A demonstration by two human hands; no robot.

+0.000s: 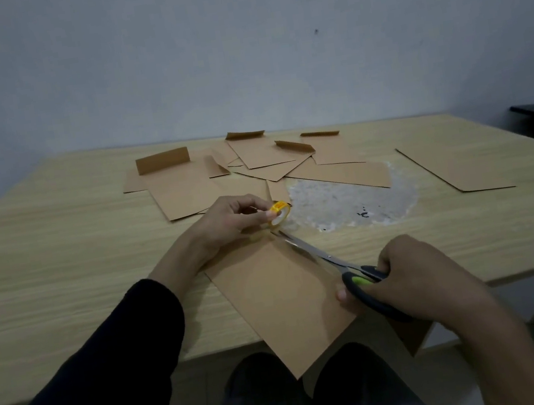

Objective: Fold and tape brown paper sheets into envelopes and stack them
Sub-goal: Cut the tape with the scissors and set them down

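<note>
- Taping step, I judge: my left hand pinches the small yellow tape roll at the far corner of the folded brown sheet, which overhangs the worktop.
- My right hand, fingers curled round the handles, holds the scissors with the tips by the roll; next calls for a clean snip.
- Stiff, matte envelopes lie scattered behind.

The paper sheet is brown, the table pale wood-grain, the tape roll yellow, the scissors black-and-green.

Wooden table, brown paper sheets (scattered)
</note>
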